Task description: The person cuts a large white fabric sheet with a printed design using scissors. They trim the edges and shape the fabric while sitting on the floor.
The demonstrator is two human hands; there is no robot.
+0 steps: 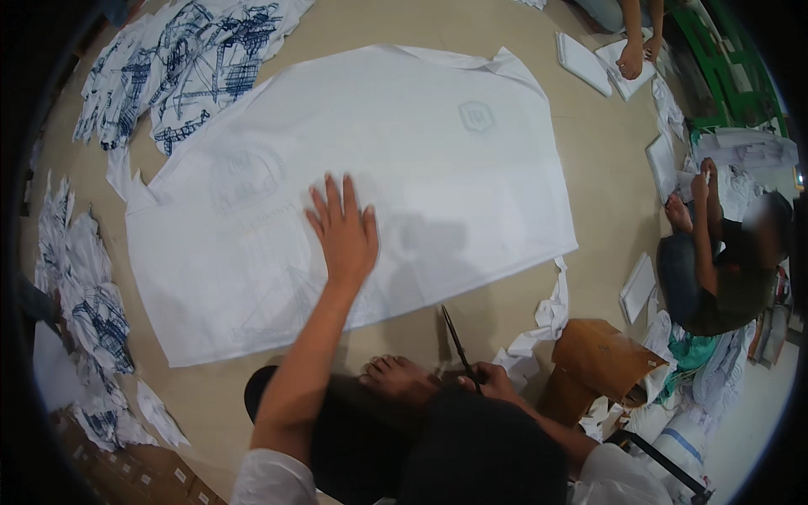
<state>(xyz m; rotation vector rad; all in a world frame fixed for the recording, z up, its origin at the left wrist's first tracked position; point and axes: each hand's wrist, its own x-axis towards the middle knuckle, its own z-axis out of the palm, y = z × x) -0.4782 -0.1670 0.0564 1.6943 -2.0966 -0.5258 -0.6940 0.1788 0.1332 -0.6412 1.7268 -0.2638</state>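
My left hand [343, 236] lies flat with fingers spread on a large white fabric piece [463, 177], which is spread on the floor and shows faint printed shapes. My right hand [491, 379] grips a pair of dark scissors [455, 340], blades pointing up toward the fabric's near edge. My bare foot [394, 377] rests beside the scissors, below that edge.
Patterned scraps [198, 71] lie at upper left and left [101, 316]. A brown cardboard piece [598, 358] and white strips [551, 313] are at right. Two other people [720, 269] [631, 59] sit at right and top right near folded white bundles [637, 286]. Cartons [147, 471] sit at lower left.
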